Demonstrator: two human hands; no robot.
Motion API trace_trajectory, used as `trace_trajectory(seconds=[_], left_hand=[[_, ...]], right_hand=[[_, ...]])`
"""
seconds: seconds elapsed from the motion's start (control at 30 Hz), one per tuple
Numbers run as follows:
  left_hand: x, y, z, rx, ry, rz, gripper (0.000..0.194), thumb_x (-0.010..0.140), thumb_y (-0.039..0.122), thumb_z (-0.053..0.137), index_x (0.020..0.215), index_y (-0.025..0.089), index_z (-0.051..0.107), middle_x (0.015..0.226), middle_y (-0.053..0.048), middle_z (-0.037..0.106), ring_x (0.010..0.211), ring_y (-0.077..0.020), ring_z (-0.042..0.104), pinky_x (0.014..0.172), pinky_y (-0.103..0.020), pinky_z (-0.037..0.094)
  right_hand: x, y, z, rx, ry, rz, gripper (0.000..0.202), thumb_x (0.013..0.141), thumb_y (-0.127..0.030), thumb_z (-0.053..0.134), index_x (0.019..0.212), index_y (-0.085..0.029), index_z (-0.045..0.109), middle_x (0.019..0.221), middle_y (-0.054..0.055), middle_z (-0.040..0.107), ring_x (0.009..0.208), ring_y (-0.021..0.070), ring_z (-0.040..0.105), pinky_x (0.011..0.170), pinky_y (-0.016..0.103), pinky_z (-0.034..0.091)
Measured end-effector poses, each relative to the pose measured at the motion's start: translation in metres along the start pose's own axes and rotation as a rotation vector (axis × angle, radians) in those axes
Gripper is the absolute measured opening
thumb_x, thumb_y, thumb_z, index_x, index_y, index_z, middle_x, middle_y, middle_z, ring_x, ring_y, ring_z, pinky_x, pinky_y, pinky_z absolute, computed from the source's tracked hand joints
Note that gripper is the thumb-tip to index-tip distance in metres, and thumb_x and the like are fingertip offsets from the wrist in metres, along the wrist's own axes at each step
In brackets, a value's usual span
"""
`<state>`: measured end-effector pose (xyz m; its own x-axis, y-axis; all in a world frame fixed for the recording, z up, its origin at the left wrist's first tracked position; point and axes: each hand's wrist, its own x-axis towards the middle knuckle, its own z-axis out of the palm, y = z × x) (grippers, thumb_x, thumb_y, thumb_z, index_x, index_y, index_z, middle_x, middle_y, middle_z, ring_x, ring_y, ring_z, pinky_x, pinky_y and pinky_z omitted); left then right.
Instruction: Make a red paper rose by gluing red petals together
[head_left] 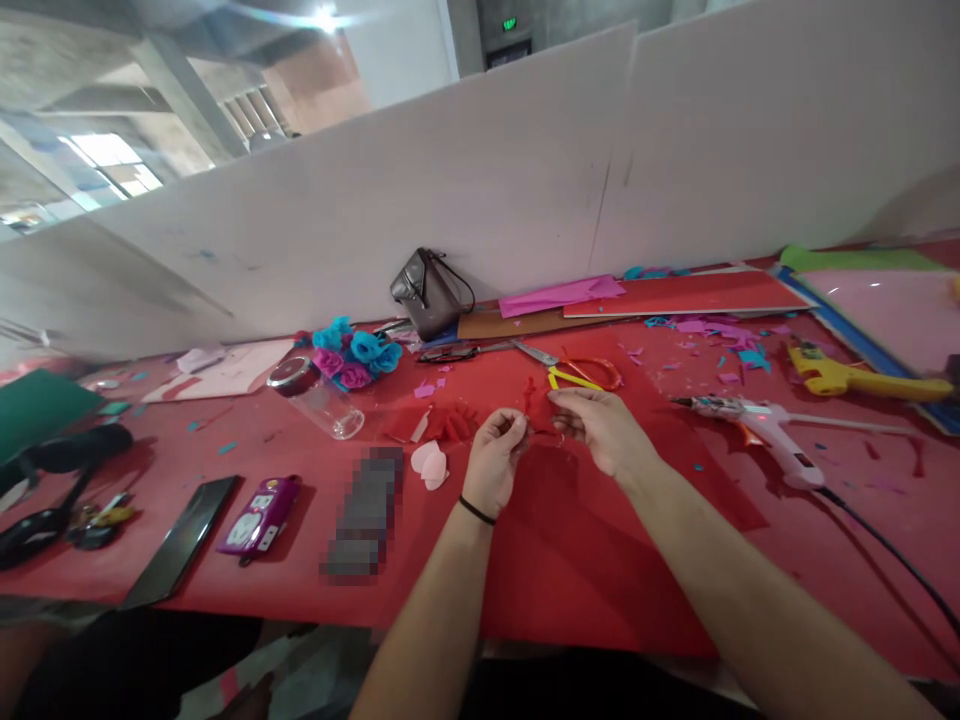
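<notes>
Left hand (pixel 498 460): dark band (pixel 478 510) at the wrist; thumb and forefinger pinched on the lower left of a small crumpled red paper piece (pixel 536 402).
Right hand (pixel 596 425): fingers bent, thumb side towards the same piece, tips at its right edge; whether they grip it cannot be told.
Red paper piece: between the two hands, above a larger red sheet (pixel 592 560) on a red table (pixel 847 610).
Just beyond the hands: scissors (pixel 576 378) with yellow handle, blades pointing away to the left; a red-orange loop lies beside the handle.
Left of the left hand: pink petal-shaped pieces (pixel 430 466), overlapping; behind them, red scraps (pixel 450 424).
Further left: pixelated dark oblong, identity hidden (pixel 365 515); purple case (pixel 261 518); black flat slab (pixel 184 540); keys (pixel 105 518).
Behind these: clear lidded jar (pixel 322 403), tilted in view, near a bunch of blue and pink paper flowers (pixel 356 355).
Right of the right hand: white glue gun (pixel 765 438), corded, with a red light; beyond it, a yellow glue gun (pixel 847 376).
Back edge: dark bag (pixel 426 298) by a white partition (pixel 487 215); magenta paper (pixel 561 295); red board (pixel 690 295).
</notes>
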<state>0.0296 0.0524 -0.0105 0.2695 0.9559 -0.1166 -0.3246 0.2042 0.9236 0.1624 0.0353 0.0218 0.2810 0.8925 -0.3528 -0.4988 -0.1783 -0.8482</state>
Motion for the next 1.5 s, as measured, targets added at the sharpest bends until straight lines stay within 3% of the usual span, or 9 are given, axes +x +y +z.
trace_trajectory(seconds=[0.83,1.5], left_hand=[[0.0018,-0.0033,-0.0009,-0.052,-0.023,0.028,0.031,0.058,0.032,0.077,0.068,0.016,0.053,0.062,0.005,0.046,0.056,-0.0048,0.04,0.053,-0.018,0.031],[0.0031,-0.0051,-0.001,-0.067,0.008,0.057,0.031,0.058,0.032,0.078,0.07,0.015,0.055,0.064,0.005,0.05,0.057,-0.0047,0.042,0.057,-0.018,0.033]], right_hand=[[-0.0066,-0.0031,0.0045,0.0,-0.008,0.001,0.004,0.063,-0.016,0.069,0.06,-0.017,0.067,0.052,-0.004,0.063,0.043,0.0043,0.052,0.047,0.016,0.043],[-0.003,0.0012,0.0024,0.023,-0.019,-0.012,0.006,0.059,-0.018,0.073,0.061,-0.017,0.068,0.054,-0.002,0.064,0.047,0.0061,0.055,0.05,0.018,0.045]])
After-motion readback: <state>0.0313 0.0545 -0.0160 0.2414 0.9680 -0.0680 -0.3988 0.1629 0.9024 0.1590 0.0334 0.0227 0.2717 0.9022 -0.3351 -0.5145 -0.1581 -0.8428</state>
